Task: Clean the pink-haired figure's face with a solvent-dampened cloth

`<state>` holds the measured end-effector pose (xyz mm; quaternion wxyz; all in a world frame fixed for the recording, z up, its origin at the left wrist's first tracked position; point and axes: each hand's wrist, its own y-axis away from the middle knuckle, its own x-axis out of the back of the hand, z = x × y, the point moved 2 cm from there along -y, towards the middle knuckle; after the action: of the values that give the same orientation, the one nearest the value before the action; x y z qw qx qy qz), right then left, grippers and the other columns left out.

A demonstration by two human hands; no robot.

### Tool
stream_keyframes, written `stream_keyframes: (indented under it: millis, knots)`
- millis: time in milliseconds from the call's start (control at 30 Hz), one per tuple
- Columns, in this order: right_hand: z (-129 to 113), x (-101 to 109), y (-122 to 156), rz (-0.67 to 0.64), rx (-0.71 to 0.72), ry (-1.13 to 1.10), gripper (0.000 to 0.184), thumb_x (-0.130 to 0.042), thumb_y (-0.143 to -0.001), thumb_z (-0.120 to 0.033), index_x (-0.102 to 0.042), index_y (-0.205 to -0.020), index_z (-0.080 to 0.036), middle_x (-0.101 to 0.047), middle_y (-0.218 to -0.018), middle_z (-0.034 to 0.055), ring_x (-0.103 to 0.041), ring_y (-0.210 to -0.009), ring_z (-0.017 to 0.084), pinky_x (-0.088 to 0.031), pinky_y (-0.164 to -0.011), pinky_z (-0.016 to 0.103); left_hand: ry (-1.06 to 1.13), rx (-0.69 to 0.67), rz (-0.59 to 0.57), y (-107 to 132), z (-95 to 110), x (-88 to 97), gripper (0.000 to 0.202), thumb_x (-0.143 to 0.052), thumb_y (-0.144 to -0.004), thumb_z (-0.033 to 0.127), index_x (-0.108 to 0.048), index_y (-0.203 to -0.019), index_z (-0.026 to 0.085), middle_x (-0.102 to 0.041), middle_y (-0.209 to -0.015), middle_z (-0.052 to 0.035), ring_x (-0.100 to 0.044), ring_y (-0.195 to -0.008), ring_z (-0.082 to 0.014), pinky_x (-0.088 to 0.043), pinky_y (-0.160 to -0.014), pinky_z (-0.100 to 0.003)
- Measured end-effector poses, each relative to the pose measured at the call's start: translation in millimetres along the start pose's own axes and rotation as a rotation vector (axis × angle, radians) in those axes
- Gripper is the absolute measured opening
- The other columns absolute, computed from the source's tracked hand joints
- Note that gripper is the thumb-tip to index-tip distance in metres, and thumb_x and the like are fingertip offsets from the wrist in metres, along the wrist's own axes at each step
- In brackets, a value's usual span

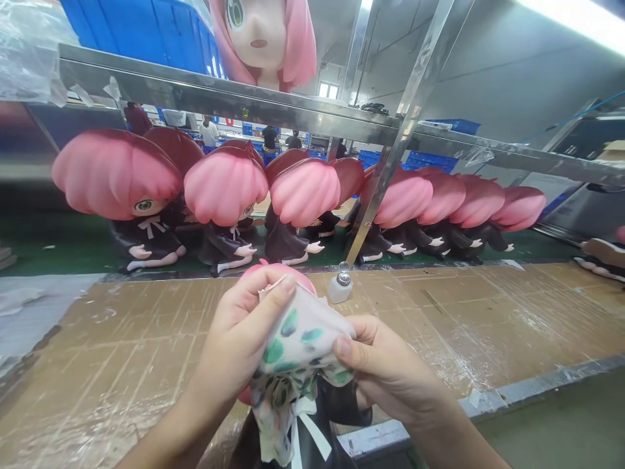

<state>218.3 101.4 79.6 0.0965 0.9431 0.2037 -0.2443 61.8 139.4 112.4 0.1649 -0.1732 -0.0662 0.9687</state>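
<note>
Holding figure (342,405) low at centre, over the near edge of table (122,352), both hands on it. Mostly hidden under cloth (299,339), white with green leaf print, draped over the head and hanging down the front. Only a sliver of pink hair showing above the fingers, black dress and white ribbon below.

Gripping cloth with left hand (241,339): fingers curled over the top, pressing fabric onto the head. Clenched, not loose.

Pinching cloth's right side with right hand (390,372), thumb on top, remaining fingers wrapped under toward the dress. Also clamped.

Just past the hands on the cardboard-covered table: small white bottle (340,286) with metal cap, upright, clear of the cloth.

Behind that, on green belt (68,244): row of matching figures (224,195), pink hair, black dresses, leaning forward, packed side by side across the width.

Overhead: steel shelf (244,104) with slanted strut (390,163) coming down near the bottle. On the shelf, big doll head (263,32) beside blue crate (146,26).

Far back, under the shelf line: several people standing, too small for detail.
</note>
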Motion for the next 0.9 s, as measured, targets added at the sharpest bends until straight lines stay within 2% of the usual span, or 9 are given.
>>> stream_keyframes:
  millis: [100, 167, 267, 400, 467, 567, 667, 800, 900]
  knots:
    - [3.6, 1.1, -0.7, -0.006, 0.020, -0.074, 0.028, -0.081, -0.077, -0.040, -0.075, -0.079, -0.013, -0.053, -0.059, -0.0022, -0.045, -0.051, 0.005, -0.040, -0.050, 0.016, 0.018, 0.048, -0.020, 3.2, -1.6, 2.6, 0.025, -0.067, -0.090, 0.037, -0.062, -0.078, 0.016, -0.056, -0.062, 0.0039, -0.047, -0.052, -0.0044, -0.040, -0.047, -0.010]
    - [6.2, 1.4, -0.4, -0.029, 0.028, -0.116, 0.028, -0.078, -0.080, -0.041, -0.075, -0.083, -0.014, -0.059, -0.065, 0.0005, -0.052, -0.059, 0.007, -0.046, -0.063, 0.019, -0.018, 0.037, -0.028, 6.2, -4.3, 5.8, 0.020, -0.069, -0.089, 0.040, -0.061, -0.093, 0.022, -0.062, -0.068, 0.0039, -0.053, -0.054, -0.0061, -0.044, -0.050, -0.011]
    - [8.5, -0.5, 3.4, -0.060, 0.066, -0.160, 0.032, -0.072, -0.084, -0.045, -0.075, -0.096, -0.015, -0.068, -0.081, 0.0055, -0.060, -0.071, 0.012, -0.049, -0.076, 0.026, -0.240, -0.187, -0.120, 10.3, -8.4, 9.0, 0.041, -0.082, -0.077, 0.035, -0.060, -0.112, 0.033, -0.071, -0.090, 0.0021, -0.066, -0.069, -0.0121, -0.052, -0.061, -0.016]
    - [11.9, -9.3, 11.8, 0.029, 0.153, -0.148, 0.042, -0.071, -0.082, -0.054, -0.074, -0.107, -0.020, -0.073, -0.099, 0.0086, -0.066, -0.086, 0.017, -0.051, -0.088, 0.033, -0.576, -0.483, -0.195, 14.6, -13.9, 6.4, 0.007, -0.070, -0.088, 0.022, -0.066, -0.083, 0.024, -0.059, -0.069, 0.0039, -0.055, -0.060, -0.0085, -0.044, -0.055, -0.016]
    - [16.4, -16.1, 12.5, 0.098, 0.211, -0.117, 0.047, -0.069, -0.082, -0.058, -0.072, -0.112, -0.023, -0.071, -0.110, 0.0104, -0.066, -0.099, 0.022, -0.051, -0.092, 0.038, -0.653, -0.581, -0.192, 16.3, -15.0, 2.9, 0.019, -0.060, -0.094, 0.019, -0.057, -0.075, 0.021, -0.050, -0.064, 0.0041, -0.050, -0.057, -0.0082, -0.041, -0.054, -0.018]
    - [26.3, -27.0, 5.9, 0.189, 0.374, -0.047, 0.050, -0.063, -0.083, -0.063, -0.071, -0.114, -0.025, -0.070, -0.113, 0.0115, -0.066, -0.103, 0.026, -0.054, -0.088, 0.043, -0.864, -0.787, -0.171, 19.7, -16.1, -4.2, 0.018, -0.055, -0.093, 0.008, -0.054, -0.079, 0.018, -0.050, -0.067, 0.0015, -0.049, -0.059, -0.0104, -0.040, -0.055, -0.021]
    - [34.7, -36.4, -3.7, 0.323, 0.545, 0.050, 0.052, -0.065, -0.081, -0.064, -0.069, -0.116, -0.026, -0.071, -0.101, 0.0110, -0.066, -0.096, 0.029, -0.056, -0.083, 0.045, -1.146, -0.994, -0.129, 23.8, -20.4, -12.8, 0.013, -0.052, -0.091, 0.004, -0.057, -0.085, 0.015, -0.056, -0.071, -0.0043, -0.052, -0.062, -0.0164, -0.039, -0.054, -0.028]
    - [27.4, -35.6, -10.8, 0.438, 0.639, 0.097, 0.034, -0.060, -0.090, -0.055, -0.069, -0.102, -0.025, -0.067, -0.091, 0.0061, -0.065, -0.080, 0.020, -0.054, -0.075, 0.036, -1.241, -1.024, -0.253, 30.9, -30.3, -13.8, 0.017, -0.047, -0.093, 0.009, -0.062, -0.099, 0.014, -0.061, -0.079, -0.0082, -0.056, -0.065, -0.0200, -0.046, -0.055, -0.032]
    - [2.3, -2.9, -7.3, 0.747, 0.802, 0.258, 0.035, -0.047, -0.099, -0.051, -0.063, -0.088, -0.021, -0.053, -0.068, -0.0018, -0.050, -0.056, 0.010, -0.043, -0.053, 0.024, -1.164, -1.002, -0.301, 36.6, -35.8, 7.5, 0.019, -0.049, -0.095, 0.018, -0.065, -0.106, 0.019, -0.065, -0.098, -0.0099, -0.064, -0.081, -0.0188, -0.055, -0.068, -0.028]
